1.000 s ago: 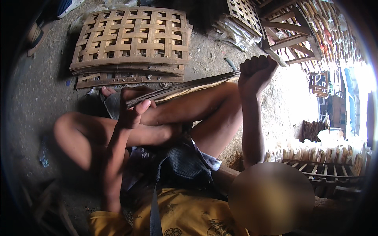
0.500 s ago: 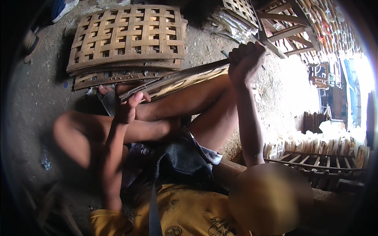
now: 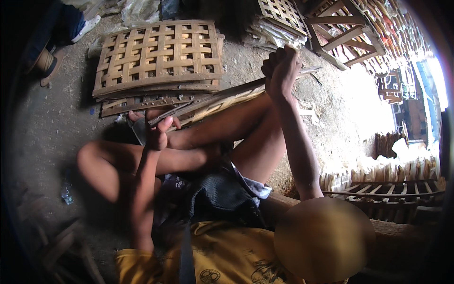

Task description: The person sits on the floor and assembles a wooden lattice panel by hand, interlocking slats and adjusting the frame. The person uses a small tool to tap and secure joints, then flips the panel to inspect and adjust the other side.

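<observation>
- Since half a second ago, the right hand [image 3: 283, 71] has moved leftward along the held woven panel [image 3: 227, 98], so that an end of the wooden edge now shows beyond the fist.
- Largest is the floor [image 3: 56, 128]; on the right it reaches toward the bright side, and there the room for moving looks wider.
- Next is the stack of woven panels [image 3: 158, 61], lying far left; its near edge is just beyond the left hand [image 3: 158, 131], so this side looks tight.
- Held woven panel is over the crossed legs [image 3: 227, 125], seen almost edge-on; its long axis goes from near left to far right. Whether it touches the legs, I cannot tell.
- Right hand is closed around the edge, a little inside the right end.
- Left hand pinches the left end; of both hands, it is the nearer one to the stack.
</observation>
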A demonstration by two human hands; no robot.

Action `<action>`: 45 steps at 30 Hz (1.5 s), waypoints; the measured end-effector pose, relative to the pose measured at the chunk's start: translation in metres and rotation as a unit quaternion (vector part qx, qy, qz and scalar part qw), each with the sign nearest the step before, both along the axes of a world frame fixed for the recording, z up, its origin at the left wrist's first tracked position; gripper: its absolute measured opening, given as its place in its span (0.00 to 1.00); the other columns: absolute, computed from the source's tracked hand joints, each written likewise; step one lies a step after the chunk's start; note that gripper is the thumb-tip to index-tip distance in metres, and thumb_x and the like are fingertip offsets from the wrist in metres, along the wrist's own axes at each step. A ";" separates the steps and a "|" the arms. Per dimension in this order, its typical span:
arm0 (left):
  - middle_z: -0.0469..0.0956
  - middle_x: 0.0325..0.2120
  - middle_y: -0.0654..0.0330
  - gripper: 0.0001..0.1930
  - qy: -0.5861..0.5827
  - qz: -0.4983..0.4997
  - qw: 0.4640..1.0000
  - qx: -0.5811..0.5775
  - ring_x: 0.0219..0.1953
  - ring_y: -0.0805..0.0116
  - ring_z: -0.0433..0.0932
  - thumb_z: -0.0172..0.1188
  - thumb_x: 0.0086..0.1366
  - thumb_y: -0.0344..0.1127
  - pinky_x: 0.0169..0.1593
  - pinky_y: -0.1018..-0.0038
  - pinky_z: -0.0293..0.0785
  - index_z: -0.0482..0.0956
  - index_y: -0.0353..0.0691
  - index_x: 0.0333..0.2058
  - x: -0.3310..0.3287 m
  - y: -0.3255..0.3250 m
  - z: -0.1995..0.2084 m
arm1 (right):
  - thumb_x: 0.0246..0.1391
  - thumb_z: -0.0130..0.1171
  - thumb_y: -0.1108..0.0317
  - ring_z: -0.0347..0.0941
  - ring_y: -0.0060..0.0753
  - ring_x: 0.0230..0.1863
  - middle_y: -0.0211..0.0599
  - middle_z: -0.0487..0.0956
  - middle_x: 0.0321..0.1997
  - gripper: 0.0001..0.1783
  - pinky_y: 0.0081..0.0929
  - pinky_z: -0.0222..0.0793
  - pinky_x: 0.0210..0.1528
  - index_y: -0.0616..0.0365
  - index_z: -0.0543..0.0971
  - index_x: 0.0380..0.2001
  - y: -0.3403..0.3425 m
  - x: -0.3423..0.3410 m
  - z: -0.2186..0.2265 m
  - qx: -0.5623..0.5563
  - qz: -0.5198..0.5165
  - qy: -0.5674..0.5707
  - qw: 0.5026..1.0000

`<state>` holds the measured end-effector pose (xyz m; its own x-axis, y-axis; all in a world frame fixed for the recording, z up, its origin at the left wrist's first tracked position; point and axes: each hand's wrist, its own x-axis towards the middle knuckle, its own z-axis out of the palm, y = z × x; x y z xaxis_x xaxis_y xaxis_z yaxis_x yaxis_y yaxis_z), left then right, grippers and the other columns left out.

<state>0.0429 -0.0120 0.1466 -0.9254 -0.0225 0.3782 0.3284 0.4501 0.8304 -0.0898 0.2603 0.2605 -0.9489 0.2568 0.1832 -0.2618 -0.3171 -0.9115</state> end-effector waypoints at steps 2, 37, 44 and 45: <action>0.83 0.20 0.70 0.21 0.003 -0.002 1.000 0.012 0.38 0.75 0.68 0.48 0.60 0.49 0.61 0.67 0.48 0.83 0.46 0.17 0.000 0.003 -0.004 | 0.64 0.45 0.58 0.38 0.20 0.11 0.20 0.47 0.12 0.23 0.25 0.34 0.14 0.44 0.53 0.15 0.008 0.000 -0.003 -0.019 0.016 -0.006 1.000; 0.83 0.31 0.58 0.17 -0.034 0.070 0.994 0.076 0.34 0.72 0.78 0.57 0.70 0.45 0.42 0.73 0.72 0.83 0.34 0.38 0.001 -0.009 -0.018 | 0.64 0.50 0.72 0.70 0.17 0.30 0.25 0.71 0.26 0.08 0.18 0.67 0.30 0.60 0.72 0.29 0.009 0.123 -0.105 0.150 -0.166 0.087 0.971; 0.84 0.29 0.58 0.26 0.005 0.087 0.977 0.196 0.34 0.71 0.78 0.50 0.73 0.53 0.43 0.73 0.71 0.84 0.34 0.34 -0.031 0.000 -0.050 | 0.69 0.43 0.49 0.70 0.26 0.29 0.33 0.74 0.31 0.22 0.24 0.66 0.32 0.58 0.74 0.42 0.042 0.125 -0.133 0.186 -0.158 0.093 0.965; 0.84 0.29 0.59 0.26 -0.008 0.081 0.972 0.222 0.34 0.71 0.78 0.50 0.73 0.53 0.43 0.73 0.71 0.84 0.35 0.33 -0.039 0.006 -0.056 | 0.70 0.41 0.49 0.70 0.26 0.28 0.33 0.74 0.30 0.22 0.24 0.65 0.31 0.58 0.73 0.42 0.041 0.126 -0.132 0.177 -0.174 0.084 0.965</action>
<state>0.0042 -0.0059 0.0909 -0.9013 -0.3268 0.2843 0.2690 0.0921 0.9587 0.0365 0.3015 0.1285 -0.7656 0.4483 0.4615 -0.4493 0.1409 -0.8822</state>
